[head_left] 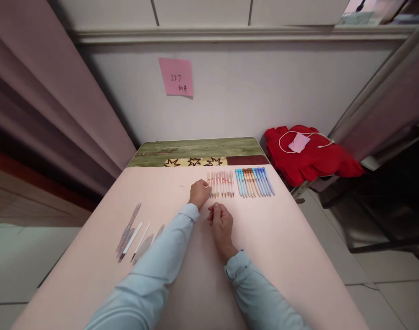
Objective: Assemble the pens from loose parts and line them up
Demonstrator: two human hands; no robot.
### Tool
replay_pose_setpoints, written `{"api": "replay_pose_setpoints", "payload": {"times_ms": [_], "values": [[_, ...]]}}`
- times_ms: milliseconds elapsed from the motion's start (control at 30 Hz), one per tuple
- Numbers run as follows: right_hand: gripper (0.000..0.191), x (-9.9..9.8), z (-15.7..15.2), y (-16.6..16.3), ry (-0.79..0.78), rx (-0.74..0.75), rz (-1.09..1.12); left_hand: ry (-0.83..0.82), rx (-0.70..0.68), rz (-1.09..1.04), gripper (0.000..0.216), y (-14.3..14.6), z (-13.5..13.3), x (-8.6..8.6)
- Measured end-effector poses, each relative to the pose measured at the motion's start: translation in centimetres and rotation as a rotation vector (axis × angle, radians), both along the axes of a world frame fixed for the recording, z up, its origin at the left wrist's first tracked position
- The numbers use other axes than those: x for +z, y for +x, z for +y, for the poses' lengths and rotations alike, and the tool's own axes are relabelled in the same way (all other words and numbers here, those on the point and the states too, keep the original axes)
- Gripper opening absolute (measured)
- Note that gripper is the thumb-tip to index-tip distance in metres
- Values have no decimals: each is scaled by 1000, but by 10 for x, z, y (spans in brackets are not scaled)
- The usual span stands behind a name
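My left hand point(200, 194) is closed at the left end of a row of clear pens with reddish markings point(223, 183). Its fingertips pinch the outermost pen, which they partly cover. Just below that row, my right hand point(222, 224) is curled with the thumb against the fingers; whatever may be inside is hidden. Beside the clear pens, to the right, lies a neat row of light blue, tan and darker blue pens point(255, 182). All these pens lie side by side, tips toward me.
On the left of the pink-covered table point(264, 275) lie grey transparent wrappers point(129, 231) and white sticks with dark ends point(132, 240). A tiny scrap point(181, 186) is near the middle. Red cloth point(309, 160) with a white cable lies beyond the right edge. A pink note point(177, 77) is on the wall.
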State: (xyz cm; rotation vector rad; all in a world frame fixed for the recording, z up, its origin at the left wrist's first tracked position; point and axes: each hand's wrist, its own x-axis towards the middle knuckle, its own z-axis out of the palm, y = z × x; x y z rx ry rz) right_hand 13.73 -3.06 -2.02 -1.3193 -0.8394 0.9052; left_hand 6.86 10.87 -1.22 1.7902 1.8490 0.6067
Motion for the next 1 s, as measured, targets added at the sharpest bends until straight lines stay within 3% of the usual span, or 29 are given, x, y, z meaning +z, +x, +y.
{"api": "replay_pose_setpoints", "payload": {"times_ms": [367, 533, 633, 767, 900, 1000], "values": [[43, -1, -3, 3, 49, 29, 59, -49, 22, -86, 12, 12, -12, 6], [42, -1, -3, 3, 54, 32, 52, -30, 14, -127, 23, 2, -28, 12], [44, 1, -4, 3, 49, 21, 117, 100, 20, -134, 28, -16, -64, 16], [48, 1, -6, 3, 40, 4, 201, 345, -33, -110, 28, -59, -149, 16], [50, -3, -8, 2, 30, 21, 182, 387, -81, 11, 23, -102, -232, 13], [49, -7, -8, 1, 31, 47, 93, 410, 11, 66, 22, -118, -263, 9]]}}
